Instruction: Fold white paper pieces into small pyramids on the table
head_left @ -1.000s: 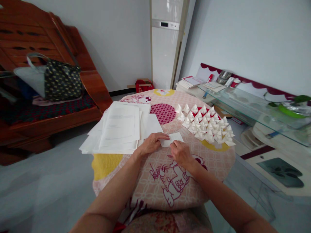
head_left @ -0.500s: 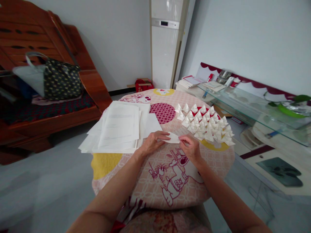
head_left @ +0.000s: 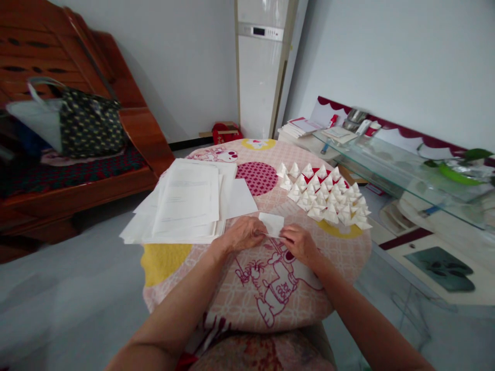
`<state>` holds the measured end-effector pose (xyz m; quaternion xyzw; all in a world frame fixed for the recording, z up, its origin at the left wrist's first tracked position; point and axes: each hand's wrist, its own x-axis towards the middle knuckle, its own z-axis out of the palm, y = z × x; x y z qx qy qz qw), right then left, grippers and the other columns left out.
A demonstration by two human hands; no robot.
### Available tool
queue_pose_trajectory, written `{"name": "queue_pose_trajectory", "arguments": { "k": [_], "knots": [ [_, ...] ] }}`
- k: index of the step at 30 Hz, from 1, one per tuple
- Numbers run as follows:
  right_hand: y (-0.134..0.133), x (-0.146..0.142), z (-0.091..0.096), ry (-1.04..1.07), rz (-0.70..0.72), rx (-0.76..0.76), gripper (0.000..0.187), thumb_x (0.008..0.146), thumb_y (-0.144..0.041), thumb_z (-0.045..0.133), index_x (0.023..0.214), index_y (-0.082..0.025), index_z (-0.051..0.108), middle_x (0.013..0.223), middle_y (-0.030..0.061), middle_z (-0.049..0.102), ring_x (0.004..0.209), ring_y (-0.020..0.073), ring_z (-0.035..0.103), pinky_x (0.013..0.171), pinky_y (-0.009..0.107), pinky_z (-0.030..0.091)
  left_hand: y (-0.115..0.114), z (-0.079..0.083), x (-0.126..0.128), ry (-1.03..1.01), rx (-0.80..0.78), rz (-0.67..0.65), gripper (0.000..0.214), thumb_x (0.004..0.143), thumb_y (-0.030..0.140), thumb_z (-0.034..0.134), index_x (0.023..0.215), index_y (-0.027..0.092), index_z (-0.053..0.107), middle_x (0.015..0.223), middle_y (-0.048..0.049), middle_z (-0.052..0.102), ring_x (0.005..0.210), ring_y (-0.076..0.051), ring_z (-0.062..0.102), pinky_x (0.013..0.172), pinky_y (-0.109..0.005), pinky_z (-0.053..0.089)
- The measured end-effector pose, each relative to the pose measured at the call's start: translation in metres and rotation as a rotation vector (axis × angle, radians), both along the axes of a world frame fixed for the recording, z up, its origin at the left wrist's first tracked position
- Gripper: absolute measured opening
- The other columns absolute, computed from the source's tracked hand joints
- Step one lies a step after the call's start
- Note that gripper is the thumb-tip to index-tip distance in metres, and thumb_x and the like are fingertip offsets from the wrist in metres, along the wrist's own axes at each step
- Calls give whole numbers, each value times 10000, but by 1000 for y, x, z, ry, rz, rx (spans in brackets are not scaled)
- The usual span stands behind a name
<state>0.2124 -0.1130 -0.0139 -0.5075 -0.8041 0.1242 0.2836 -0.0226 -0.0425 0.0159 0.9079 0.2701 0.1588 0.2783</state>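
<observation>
A small folded piece of white paper is held low over the table between my two hands. My left hand grips its left edge, fingers closed. At the lower right edge, my right hand pinches it between thumb and fingers. To the left lies a stack of white paper sheets, some with faint print. One plain sheet sticks out on the stack's right side, close to my left hand. Several folded white paper boats with pointed tops stand grouped on the right of the table.
The round table wears a pink patterned tablecloth with cartoon figures. A wooden bench with a dotted bag stands at left. A glass-topped cabinet runs along the right, and a white upright unit stands behind.
The paper has gone from a narrow, flat-lying shape to a squarer face tilted toward me. Both hands have moved slightly down and closer to its lower edge.
</observation>
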Motion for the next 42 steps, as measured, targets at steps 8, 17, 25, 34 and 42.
{"name": "queue_pose_trajectory", "arguments": {
  "k": [8,17,25,34,42],
  "knots": [
    [13,-8,12,476,-292,-477,154,783,-268,619,668,-171,651,559,-20,623,449,109,495,434,212,351,4,0,9,2,-121,287,214,888,216,568,759,178,734,635,5,624,599,-132,534,618,-249,381],
    [18,-22,11,719,-527,-558,508,724,-213,644,1221,-107,655,641,-11,678,457,148,621,361,208,441,10,-11,17,-85,-213,536,336,835,170,644,1166,154,699,735,5,671,691,-164,621,682,-269,452],
    [19,-30,9,718,-622,-469,537,720,-208,650,1250,-123,650,674,-3,684,447,156,622,338,216,419,11,-19,24,-97,-212,645,437,851,150,634,1287,168,606,793,1,722,760,-175,674,741,-276,487],
    [20,-30,2,710,-627,-495,188,731,-299,638,826,-159,718,617,24,699,457,174,637,341,225,415,10,-10,32,20,-194,732,462,849,144,664,1307,144,602,890,-41,758,849,-193,699,789,-279,488],
    [16,-26,-3,646,-610,-472,331,773,-320,644,994,-118,786,586,44,706,485,191,651,399,240,462,8,-13,34,67,-152,756,465,867,166,672,1324,159,587,911,-47,754,896,-198,701,807,-283,479]
  ]
}}
